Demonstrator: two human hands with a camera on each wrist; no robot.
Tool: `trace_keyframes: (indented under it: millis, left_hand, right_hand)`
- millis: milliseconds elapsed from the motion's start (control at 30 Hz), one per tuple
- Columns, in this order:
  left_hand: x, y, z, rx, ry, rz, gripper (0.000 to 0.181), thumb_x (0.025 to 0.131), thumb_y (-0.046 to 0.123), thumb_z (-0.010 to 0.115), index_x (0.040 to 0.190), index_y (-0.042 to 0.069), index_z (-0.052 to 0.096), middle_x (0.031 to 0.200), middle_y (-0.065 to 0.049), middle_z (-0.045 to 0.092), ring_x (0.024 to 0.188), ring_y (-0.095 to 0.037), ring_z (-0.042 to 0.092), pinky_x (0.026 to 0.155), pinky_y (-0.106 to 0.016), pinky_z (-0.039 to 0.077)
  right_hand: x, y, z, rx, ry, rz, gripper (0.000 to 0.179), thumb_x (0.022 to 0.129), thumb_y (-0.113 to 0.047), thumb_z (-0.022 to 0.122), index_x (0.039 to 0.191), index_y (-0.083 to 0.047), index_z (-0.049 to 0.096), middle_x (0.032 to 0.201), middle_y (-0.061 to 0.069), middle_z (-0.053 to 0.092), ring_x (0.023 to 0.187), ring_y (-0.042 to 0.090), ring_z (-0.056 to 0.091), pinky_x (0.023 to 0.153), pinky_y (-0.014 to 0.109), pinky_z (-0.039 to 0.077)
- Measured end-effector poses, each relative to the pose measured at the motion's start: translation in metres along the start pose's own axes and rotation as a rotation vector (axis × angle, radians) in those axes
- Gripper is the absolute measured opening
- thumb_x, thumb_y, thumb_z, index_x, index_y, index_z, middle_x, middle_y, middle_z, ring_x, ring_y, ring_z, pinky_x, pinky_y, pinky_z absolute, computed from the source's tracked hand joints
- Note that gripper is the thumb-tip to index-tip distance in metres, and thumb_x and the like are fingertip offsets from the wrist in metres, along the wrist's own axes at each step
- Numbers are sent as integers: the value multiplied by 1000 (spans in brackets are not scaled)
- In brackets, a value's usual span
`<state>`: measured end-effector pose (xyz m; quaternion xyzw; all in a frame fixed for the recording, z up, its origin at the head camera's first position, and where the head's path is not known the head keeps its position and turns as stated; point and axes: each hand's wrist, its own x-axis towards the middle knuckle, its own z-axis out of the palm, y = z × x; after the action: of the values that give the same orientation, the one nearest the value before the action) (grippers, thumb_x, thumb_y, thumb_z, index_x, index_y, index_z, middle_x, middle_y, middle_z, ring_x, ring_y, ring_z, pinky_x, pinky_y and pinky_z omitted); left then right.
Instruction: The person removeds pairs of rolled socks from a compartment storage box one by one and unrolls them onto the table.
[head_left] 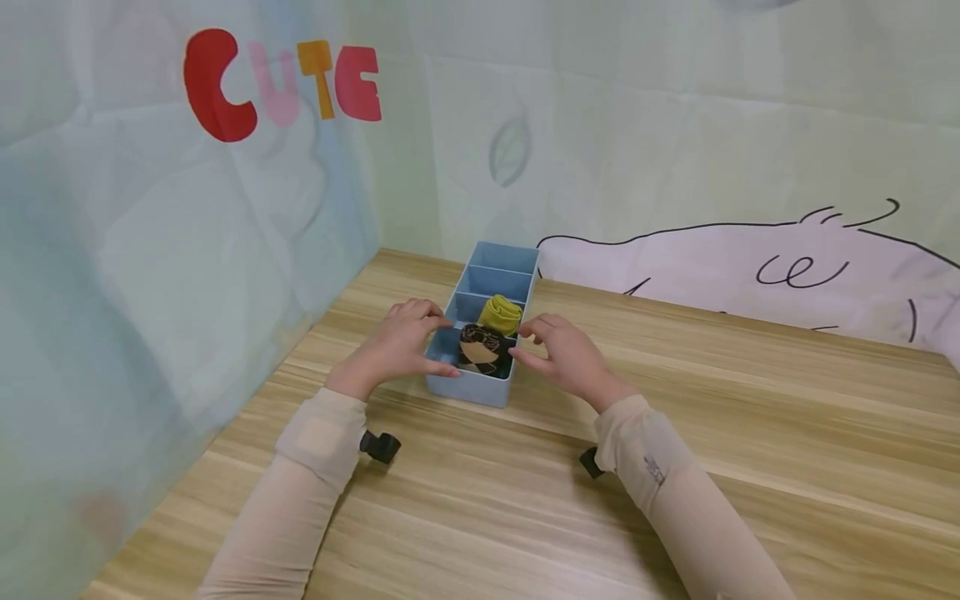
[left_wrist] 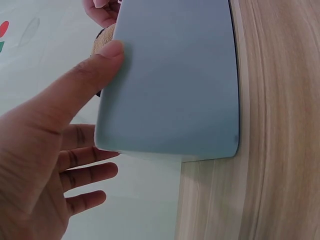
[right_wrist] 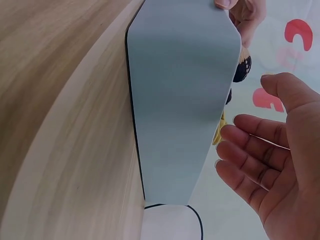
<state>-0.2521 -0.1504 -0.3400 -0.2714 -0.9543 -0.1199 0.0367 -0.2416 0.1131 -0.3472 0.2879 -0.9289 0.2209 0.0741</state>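
Note:
A long blue box (head_left: 472,387) with dividers stands on the wooden table. In its nearest compartment lies a dark rolled cloth (head_left: 481,350) with tan patches. The compartment just behind holds a rolled yellow cloth (head_left: 500,315), set toward the right wall. My left hand (head_left: 399,342) is at the near left corner; its thumb (left_wrist: 111,50) touches the front rim, and its relaxed fingers extend past the left side. On the other side, my right hand (head_left: 566,354) is beside the right wall with fingers loosely bent, holding nothing; a gap shows in the right wrist view.
The box's farther compartments (head_left: 501,283) show bare blue inside. A printed cloth backdrop (head_left: 675,158) rises behind and to the left of the wooden table (head_left: 480,508). Small black devices (head_left: 382,447) are on both wrists.

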Motion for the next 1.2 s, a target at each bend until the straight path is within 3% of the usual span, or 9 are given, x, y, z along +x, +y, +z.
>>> trace_keyframes:
  millis: [167, 500, 933, 1200]
  left_hand:
    - [0, 0, 0, 2, 4, 7, 76, 70, 55, 78, 126, 6, 62, 126, -13, 56, 122, -31, 48, 106, -51, 34]
    - [0, -2, 1, 21, 11, 29, 74, 70, 57, 77, 124, 7, 63, 124, -11, 58, 119, -31, 49, 104, -51, 36]
    - [0, -3, 3, 18, 14, 21, 75, 70, 57, 77, 125, 7, 63, 124, -11, 57, 119, -31, 50, 104, -51, 37]
    - [0, -3, 2, 18, 18, 28, 74, 70, 57, 77, 124, 7, 63, 123, -11, 57, 118, -31, 50, 103, -51, 37]
  right_hand:
    - [5, -5, 1, -1, -27, 8, 42, 94, -37, 59, 119, -4, 64, 113, 12, 66, 98, 27, 63, 85, 39, 53]
    - [20, -17, 2, -42, -98, 38, 53, 90, -48, 61, 123, -6, 63, 120, 10, 66, 117, 26, 58, 104, 42, 44]
    - [28, -23, 7, -121, -118, 17, 64, 84, -55, 64, 123, -4, 64, 120, 10, 64, 114, 26, 58, 101, 40, 46]
    - [31, -24, 9, -173, -131, 16, 61, 84, -56, 64, 120, -6, 66, 113, 7, 64, 103, 22, 58, 92, 37, 49]
